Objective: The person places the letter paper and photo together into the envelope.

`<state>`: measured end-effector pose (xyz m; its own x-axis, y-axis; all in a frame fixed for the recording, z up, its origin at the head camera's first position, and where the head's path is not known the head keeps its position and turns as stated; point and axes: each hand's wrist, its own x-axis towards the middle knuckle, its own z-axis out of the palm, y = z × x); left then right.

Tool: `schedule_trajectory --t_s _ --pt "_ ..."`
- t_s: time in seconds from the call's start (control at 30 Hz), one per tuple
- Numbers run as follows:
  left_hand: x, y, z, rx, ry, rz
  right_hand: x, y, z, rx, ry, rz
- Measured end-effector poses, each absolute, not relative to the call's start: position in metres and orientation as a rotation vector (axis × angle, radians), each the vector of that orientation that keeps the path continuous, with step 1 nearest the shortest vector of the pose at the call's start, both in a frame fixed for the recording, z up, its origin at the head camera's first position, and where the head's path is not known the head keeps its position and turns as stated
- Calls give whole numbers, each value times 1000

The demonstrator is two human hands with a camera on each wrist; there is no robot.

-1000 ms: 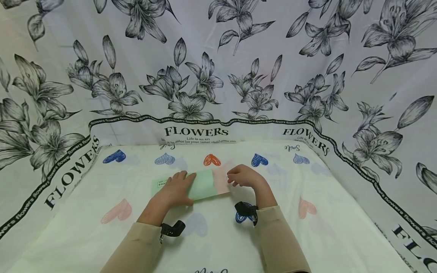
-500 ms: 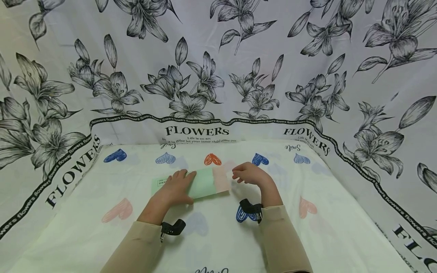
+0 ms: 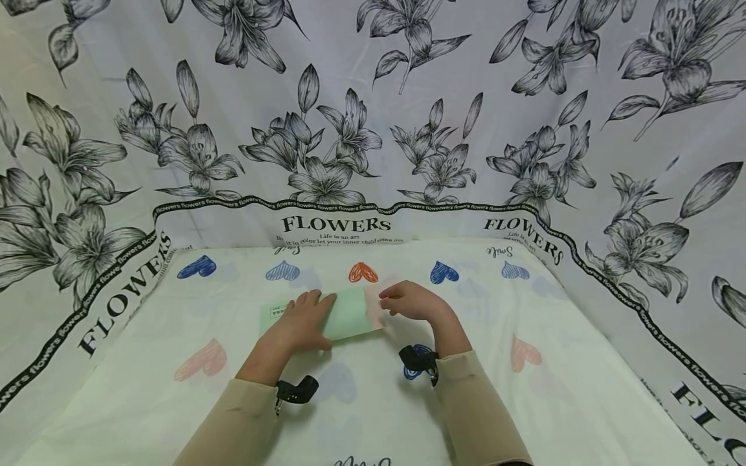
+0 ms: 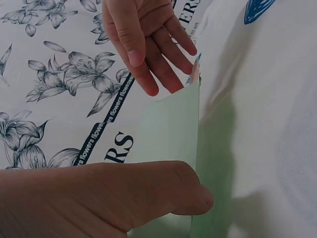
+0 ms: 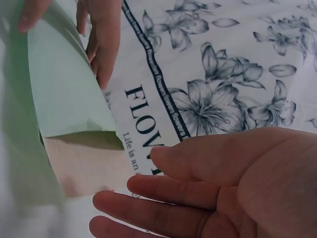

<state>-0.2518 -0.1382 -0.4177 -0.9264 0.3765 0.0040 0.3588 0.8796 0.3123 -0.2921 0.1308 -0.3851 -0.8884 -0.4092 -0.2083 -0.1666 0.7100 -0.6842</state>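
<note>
A pale green paper sleeve (image 3: 348, 315) lies slanted on the cloth, with a printed label at its left end. Out of its right end sticks a short stretch of a pinkish sheet (image 5: 91, 166). My left hand (image 3: 300, 321) spans the sleeve and grips it, thumb at the near edge and fingers at the far edge. In the right wrist view the sleeve's mouth gapes slightly above the sheet. My right hand (image 3: 415, 301) is at the sheet's outer end, fingers extended and loosely bent. Its fingertips are at or touching that end; exact contact is unclear.
A white cloth (image 3: 361, 414) printed with hearts covers the surface. Behind and at both sides hangs a floral curtain (image 3: 434, 226) with black lettering. Each wrist wears a black camera (image 3: 297, 389).
My right hand drew back to the right, then came left again to the sheet's end. Less of the pinkish sheet now sticks out of the sleeve. The left hand stays put.
</note>
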Motion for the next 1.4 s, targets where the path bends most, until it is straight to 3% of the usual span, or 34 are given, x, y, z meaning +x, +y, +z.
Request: schedule_trajectory --t_s 0.37,0.73,1.1,1.4 --pt "-250 -136 -415 592 2983 497 -293 139 -386 -416 2549 -1035" --pt "-252 -136 -417 601 2996 478 -288 122 -386 -607 2497 -1010" --pt "-252 -138 -414 603 2990 515 -291 132 -382 -524 2568 -1042" --pt "-251 -138 -414 602 3010 490 -283 113 -382 -686 2488 -1027"
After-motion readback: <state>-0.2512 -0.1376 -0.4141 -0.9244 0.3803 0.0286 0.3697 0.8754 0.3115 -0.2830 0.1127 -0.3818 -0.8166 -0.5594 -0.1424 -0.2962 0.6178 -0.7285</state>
